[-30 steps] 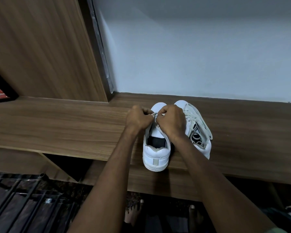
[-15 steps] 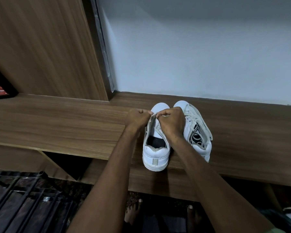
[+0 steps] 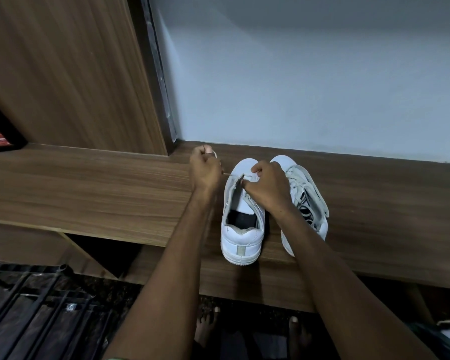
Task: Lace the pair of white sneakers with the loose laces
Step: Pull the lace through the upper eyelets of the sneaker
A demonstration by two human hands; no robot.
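Surface: wooden shelf (image 3: pixel 89 188) against a pale wall (image 3: pixel 309 74).
Left sneaker (image 3: pixel 240 229): upright on the shelf, heel toward the camera.
Right sneaker (image 3: pixel 305 201): touching it, tipped on its side, laces bunched.
Left hand (image 3: pixel 204 168): fingers curled, pinching a lace (image 3: pixel 229 174) drawn taut leftward from the left sneaker.
Right hand (image 3: pixel 266 187): fingers curled, pinching the eyelet edge near the toe.
Below: bare feet (image 3: pixel 205 328), metal grille (image 3: pixel 37 307).

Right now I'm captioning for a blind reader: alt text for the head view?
Two hands lace the left white sneaker on a wooden shelf: left hand pulls a lace sideways, right hand holds the eyelets. The other sneaker lies alongside.
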